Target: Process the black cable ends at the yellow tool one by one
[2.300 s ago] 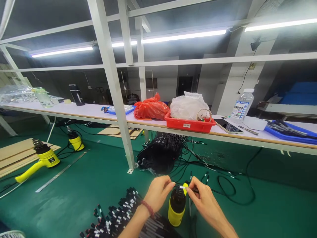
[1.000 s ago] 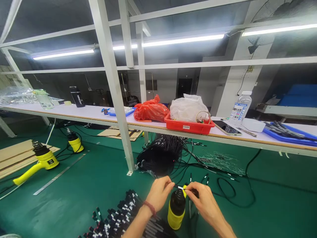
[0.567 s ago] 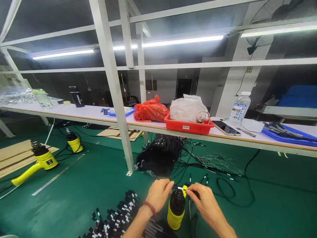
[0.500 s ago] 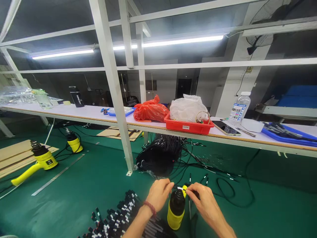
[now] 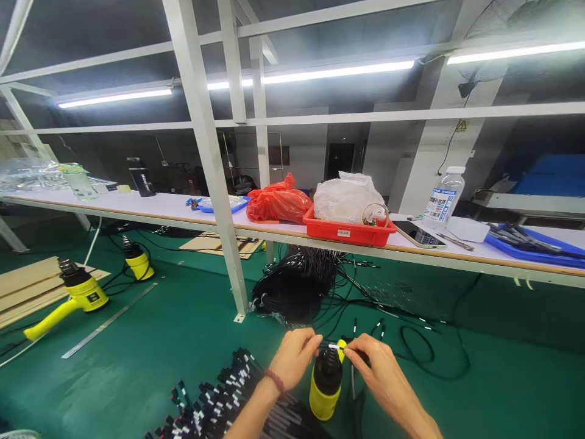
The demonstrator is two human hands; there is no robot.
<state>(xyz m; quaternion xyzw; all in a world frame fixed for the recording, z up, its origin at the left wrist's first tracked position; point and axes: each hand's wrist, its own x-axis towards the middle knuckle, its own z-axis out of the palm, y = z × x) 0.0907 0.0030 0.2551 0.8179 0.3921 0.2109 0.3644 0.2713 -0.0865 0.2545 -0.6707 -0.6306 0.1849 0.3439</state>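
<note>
A thin black cable with a white sleeve [image 5: 334, 346] stretches between my two hands, just above the nozzle of an upright yellow and black heat gun [image 5: 325, 390]. My left hand [image 5: 295, 360] pinches the cable on the left of the nozzle, and a dark red bracelet circles its wrist. On the other side, my right hand [image 5: 377, 366] grips the cable's right end between thumb and fingertips. Below and left of my left hand lies a pile of black cables [image 5: 228, 396] with white sleeves near their ends.
Two more heat guns, one nearer [image 5: 82, 289] and one farther [image 5: 137, 261], stand at left near a metal ruler [image 5: 109, 321]. Behind my hands lies a bundle of black cables [image 5: 292, 283]. A raised shelf [image 5: 274, 235] carries a red tray [image 5: 347, 235], a phone [image 5: 420, 235] and a bottle [image 5: 445, 198].
Both hands keep their hold on the cable above the nozzle, almost unmoved. The view has shifted very slightly.
</note>
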